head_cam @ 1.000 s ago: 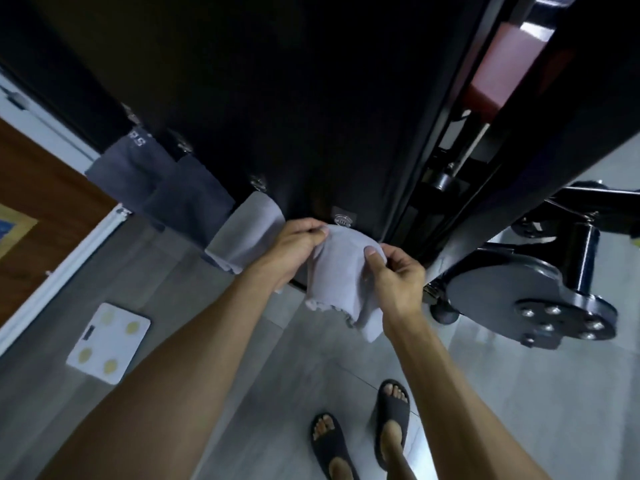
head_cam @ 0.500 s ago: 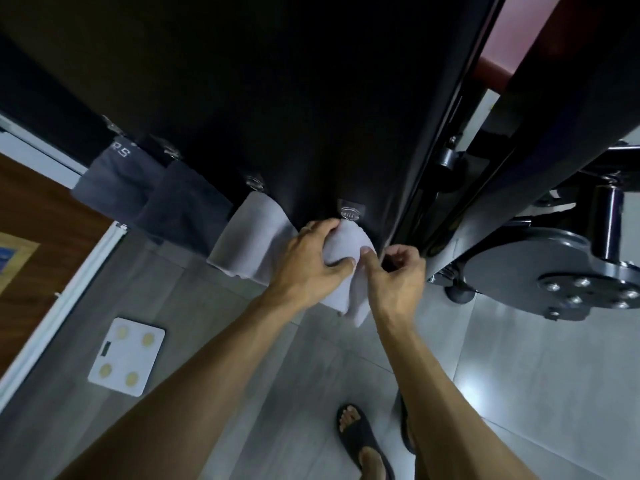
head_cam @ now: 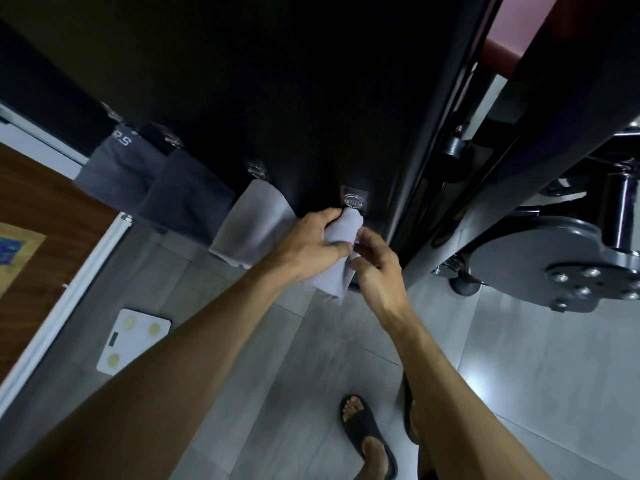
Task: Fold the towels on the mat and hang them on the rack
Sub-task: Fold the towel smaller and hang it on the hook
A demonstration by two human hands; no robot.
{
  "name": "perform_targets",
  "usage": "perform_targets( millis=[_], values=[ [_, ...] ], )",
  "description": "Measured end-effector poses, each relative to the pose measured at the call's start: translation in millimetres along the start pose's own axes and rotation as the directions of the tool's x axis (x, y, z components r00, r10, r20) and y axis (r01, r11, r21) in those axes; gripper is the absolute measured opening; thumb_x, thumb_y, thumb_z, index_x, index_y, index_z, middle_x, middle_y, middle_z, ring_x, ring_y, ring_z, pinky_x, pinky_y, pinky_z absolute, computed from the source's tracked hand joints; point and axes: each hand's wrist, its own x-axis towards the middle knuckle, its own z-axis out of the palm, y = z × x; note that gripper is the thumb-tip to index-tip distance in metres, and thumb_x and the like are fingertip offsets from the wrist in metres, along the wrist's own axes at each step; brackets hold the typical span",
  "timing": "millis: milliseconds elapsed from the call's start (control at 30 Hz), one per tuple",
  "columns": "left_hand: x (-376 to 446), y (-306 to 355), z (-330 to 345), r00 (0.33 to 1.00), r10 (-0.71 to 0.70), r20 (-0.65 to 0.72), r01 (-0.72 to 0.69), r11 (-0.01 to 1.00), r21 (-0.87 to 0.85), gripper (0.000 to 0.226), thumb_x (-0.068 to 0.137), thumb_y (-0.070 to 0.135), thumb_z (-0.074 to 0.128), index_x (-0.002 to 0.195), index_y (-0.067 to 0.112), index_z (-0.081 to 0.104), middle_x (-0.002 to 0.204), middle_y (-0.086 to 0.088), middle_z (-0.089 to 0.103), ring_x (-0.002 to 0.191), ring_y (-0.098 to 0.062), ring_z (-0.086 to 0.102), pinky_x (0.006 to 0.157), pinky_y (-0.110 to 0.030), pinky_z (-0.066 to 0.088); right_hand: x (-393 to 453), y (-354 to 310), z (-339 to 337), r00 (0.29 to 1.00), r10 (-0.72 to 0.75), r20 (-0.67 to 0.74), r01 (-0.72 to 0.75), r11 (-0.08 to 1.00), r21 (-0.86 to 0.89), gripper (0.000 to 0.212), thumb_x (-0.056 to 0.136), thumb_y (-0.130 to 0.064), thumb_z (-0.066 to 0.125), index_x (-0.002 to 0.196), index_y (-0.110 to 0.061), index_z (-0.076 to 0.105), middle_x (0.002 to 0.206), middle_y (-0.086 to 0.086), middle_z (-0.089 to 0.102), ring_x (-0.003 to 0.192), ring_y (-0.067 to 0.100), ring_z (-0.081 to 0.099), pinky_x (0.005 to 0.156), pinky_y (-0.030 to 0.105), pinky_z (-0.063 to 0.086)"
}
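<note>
A folded light grey towel (head_cam: 341, 230) is held up against the black panel, its top corner just under a metal hook (head_cam: 353, 199). My left hand (head_cam: 304, 244) grips its upper part. My right hand (head_cam: 375, 261) pinches its right edge just below. The towel's lower end (head_cam: 329, 284) hangs between my wrists. Three towels hang on hooks to the left: a light grey one (head_cam: 252, 225), a dark grey one (head_cam: 188, 199) and a dark grey one with white letters (head_cam: 114, 168).
A white bathroom scale (head_cam: 133, 341) lies on the grey tiled floor at the left. A wooden door (head_cam: 38, 209) stands at far left. Black gym equipment with a round metal base (head_cam: 540, 261) is at the right. My sandalled foot (head_cam: 369, 434) is below.
Both hands have lifted the light grey towel up to the rightmost hook and bunched its top. The view has shifted closer to the panel.
</note>
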Motion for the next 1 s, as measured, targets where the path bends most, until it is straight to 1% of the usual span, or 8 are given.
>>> perform_targets(
  millis=[100, 200, 367, 433, 567, 667, 800, 1000],
  values=[
    [-5, 4, 2, 0.999, 0.008, -0.052, -0.003, 0.995, 0.096, 0.051, 0.084, 0.030, 0.067, 0.132, 0.030, 0.051, 0.122, 0.008, 0.062, 0.109, -0.012, 0.058, 0.092, -0.031, 0.051, 0, -5, -9, 1.000, -0.003, 0.010, 0.004, 0.993, -0.117, 0.046, 0.081, -0.014, 0.053, 0.126, -0.021, 0.058, 0.118, -0.004, 0.066, 0.107, 0.009, 0.063, 0.092, 0.037, 0.054],
    [-10, 8, 2, 0.989, 0.045, -0.141, -0.017, 0.981, 0.193, 0.054, 0.081, 0.038, 0.071, 0.130, 0.025, 0.054, 0.125, 0.004, 0.061, 0.114, -0.014, 0.056, 0.097, -0.032, 0.047, 0, -15, -19, 0.999, -0.052, -0.014, 0.046, 0.955, -0.292, 0.039, 0.084, -0.018, 0.055, 0.122, -0.021, 0.061, 0.113, -0.008, 0.066, 0.102, 0.007, 0.062, 0.086, 0.024, 0.051],
    [-31, 15, -3, 0.972, 0.069, -0.225, -0.020, 0.977, 0.215, 0.042, 0.086, 0.029, 0.066, 0.125, 0.015, 0.057, 0.121, -0.003, 0.063, 0.113, -0.019, 0.058, 0.096, -0.037, 0.047, -4, -41, -31, 0.989, -0.144, -0.031, 0.117, 0.895, -0.430, 0.028, 0.088, -0.022, 0.058, 0.115, -0.019, 0.064, 0.105, -0.002, 0.067, 0.089, 0.007, 0.063, 0.079, 0.023, 0.051],
    [-42, 13, -4, 0.962, 0.071, -0.265, -0.008, 0.972, 0.233, 0.039, 0.088, 0.028, 0.063, 0.124, 0.014, 0.058, 0.119, -0.003, 0.065, 0.112, -0.019, 0.059, 0.095, -0.037, 0.048, -6, -55, -35, 0.983, -0.185, 0.011, 0.168, 0.863, -0.477, 0.026, 0.088, -0.024, 0.058, 0.113, -0.020, 0.065, 0.098, -0.004, 0.068, 0.087, 0.006, 0.063, 0.079, 0.021, 0.051],
    [-78, 4, -3, 0.937, 0.046, -0.345, 0.060, 0.955, 0.289, 0.031, 0.087, 0.031, 0.060, 0.113, 0.015, 0.062, 0.108, -0.001, 0.066, 0.099, -0.022, 0.061, 0.077, -0.030, 0.047, -8, -82, -37, 0.949, -0.237, 0.210, 0.317, 0.723, -0.614, 0.030, 0.086, -0.020, 0.057, 0.115, -0.022, 0.065, 0.100, -0.005, 0.070, 0.092, 0.012, 0.066, 0.086, 0.032, 0.054],
    [-110, 7, 5, 0.912, -0.015, -0.409, 0.144, 0.947, 0.288, 0.027, 0.085, 0.030, 0.063, 0.107, 0.015, 0.064, 0.102, -0.003, 0.067, 0.092, -0.026, 0.063, 0.071, -0.038, 0.052, -9, -102, -29, 0.852, -0.294, 0.433, 0.522, 0.540, -0.660, 0.034, 0.086, -0.020, 0.056, 0.120, -0.018, 0.063, 0.112, 0.000, 0.067, 0.100, 0.017, 0.063, 0.090, 0.036, 0.052],
    [-151, 20, 28, 0.849, -0.179, -0.497, 0.324, 0.920, 0.222, 0.031, 0.088, 0.035, 0.061, 0.112, 0.016, 0.063, 0.108, -0.004, 0.066, 0.097, -0.028, 0.063, 0.078, -0.040, 0.052, -14, -129, -14, 0.684, -0.220, 0.696, 0.722, 0.342, -0.601, 0.032, 0.087, -0.028, 0.059, 0.117, -0.017, 0.061, 0.111, 0.002, 0.061, 0.101, 0.023, 0.059, 0.087, 0.038, 0.049],
    [-210, 49, 89, 0.670, -0.435, -0.602, 0.588, 0.806, 0.072, 0.036, 0.088, 0.042, 0.054, 0.117, 0.022, 0.060, 0.114, 0.001, 0.064, 0.106, -0.024, 0.062, 0.085, -0.038, 0.050, -42, -139, -8, 0.383, -0.037, 0.923, 0.919, 0.121, -0.376, 0.037, 0.088, -0.031, 0.060, 0.123, -0.019, 0.058, 0.117, 0.003, 0.057, 0.107, 0.025, 0.057, 0.080, 0.032, 0.046]
  ],
)
